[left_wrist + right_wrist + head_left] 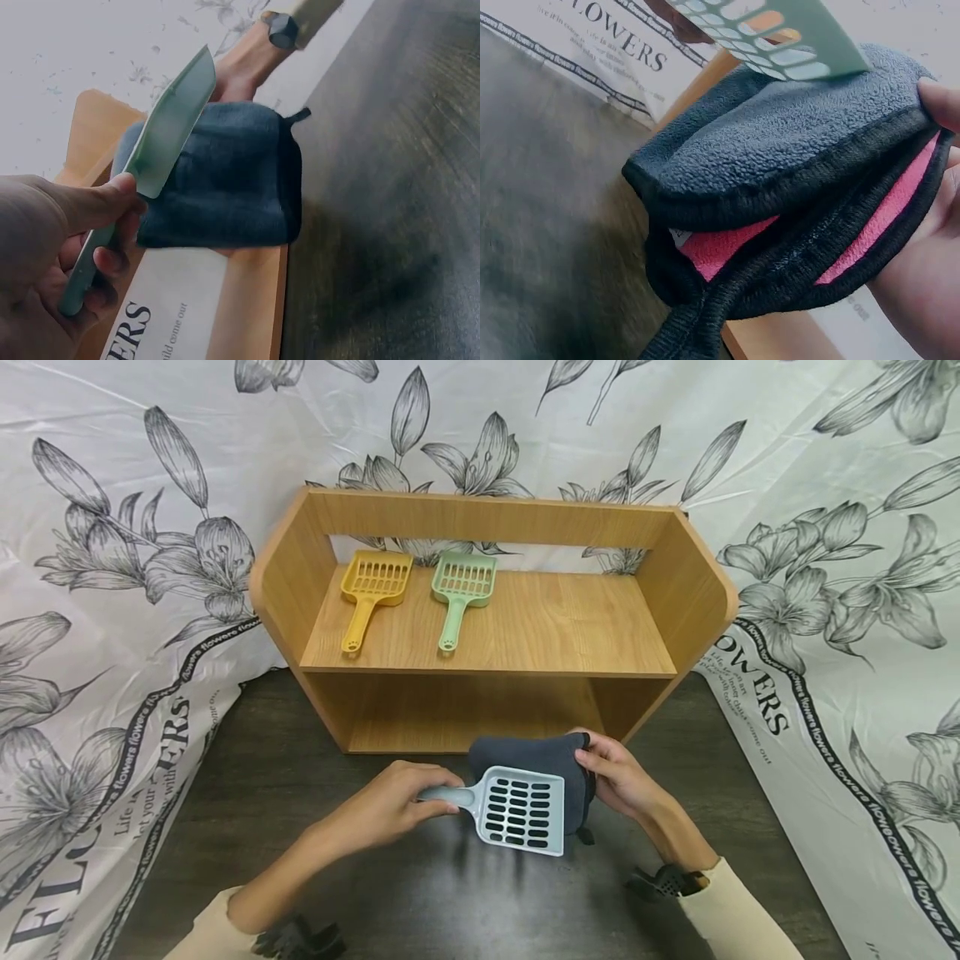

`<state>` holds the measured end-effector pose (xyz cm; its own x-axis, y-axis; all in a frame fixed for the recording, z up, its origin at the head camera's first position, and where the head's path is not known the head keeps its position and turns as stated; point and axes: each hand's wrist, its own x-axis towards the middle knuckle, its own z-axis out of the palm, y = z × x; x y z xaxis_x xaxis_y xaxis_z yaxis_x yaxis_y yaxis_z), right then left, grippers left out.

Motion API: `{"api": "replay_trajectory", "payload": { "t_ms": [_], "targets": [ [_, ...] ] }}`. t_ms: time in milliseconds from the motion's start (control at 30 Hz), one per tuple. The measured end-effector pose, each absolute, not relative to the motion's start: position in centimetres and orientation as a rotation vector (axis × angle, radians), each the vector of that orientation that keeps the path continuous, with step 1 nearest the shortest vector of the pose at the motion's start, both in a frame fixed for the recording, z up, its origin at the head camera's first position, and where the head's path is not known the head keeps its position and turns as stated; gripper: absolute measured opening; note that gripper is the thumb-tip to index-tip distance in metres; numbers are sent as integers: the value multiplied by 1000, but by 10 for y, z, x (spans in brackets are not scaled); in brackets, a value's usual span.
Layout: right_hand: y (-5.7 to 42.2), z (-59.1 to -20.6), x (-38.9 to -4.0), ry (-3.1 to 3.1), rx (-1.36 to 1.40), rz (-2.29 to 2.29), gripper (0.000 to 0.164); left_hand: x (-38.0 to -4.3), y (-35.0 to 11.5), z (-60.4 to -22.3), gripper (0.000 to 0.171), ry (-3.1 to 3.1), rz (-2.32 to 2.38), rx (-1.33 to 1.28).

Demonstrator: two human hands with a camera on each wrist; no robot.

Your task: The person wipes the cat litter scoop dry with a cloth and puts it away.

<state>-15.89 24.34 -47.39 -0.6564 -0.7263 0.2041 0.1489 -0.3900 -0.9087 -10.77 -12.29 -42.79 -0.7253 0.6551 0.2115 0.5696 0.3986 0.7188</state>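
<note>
My left hand (401, 802) grips the handle of a light blue-grey slotted litter scoop (523, 810), its thumb along the handle. In the head view the scoop's head lies in front of a folded dark grey-blue cloth (495, 752). My right hand (618, 777) holds that cloth at its right edge, thumb on the near side and fingers behind. Seen from the right wrist, the cloth (802, 142) has fuzzy grey outer faces, black edging, a loop, and pink inner layers between the folds. The scoop's rim (847, 60) overlaps the cloth's top there.
A wooden two-level shelf (487, 670) stands at the back of the dark table (480, 902). On its upper board lie a yellow scoop (363, 610) and a green scoop (454, 618), side by side at the left. A flower-printed sheet (112, 568) hangs behind and at both sides.
</note>
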Motion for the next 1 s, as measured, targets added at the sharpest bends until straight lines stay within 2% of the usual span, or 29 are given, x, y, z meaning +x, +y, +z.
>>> {"api": "replay_trajectory", "payload": {
  "t_ms": [267, 500, 700, 1000],
  "targets": [
    [256, -465, -161, 1343, -714, -2155, 32, -107, -126, -429, 19, 2545, 1277, 1068],
    [233, -463, -170, 1353, -644, -2192, 28, -108, -117, -428, 17, 2512, 1275, 1112],
    [215, -464, -169, 1259, -710, -2134, 29, -107, -113, -425, 17, 2525, 1272, 1096],
    [230, -470, -159, 1291, -634, -2170, 29, -104, -122, -427, 17, 2601, 1300, 990]
  ]
}}
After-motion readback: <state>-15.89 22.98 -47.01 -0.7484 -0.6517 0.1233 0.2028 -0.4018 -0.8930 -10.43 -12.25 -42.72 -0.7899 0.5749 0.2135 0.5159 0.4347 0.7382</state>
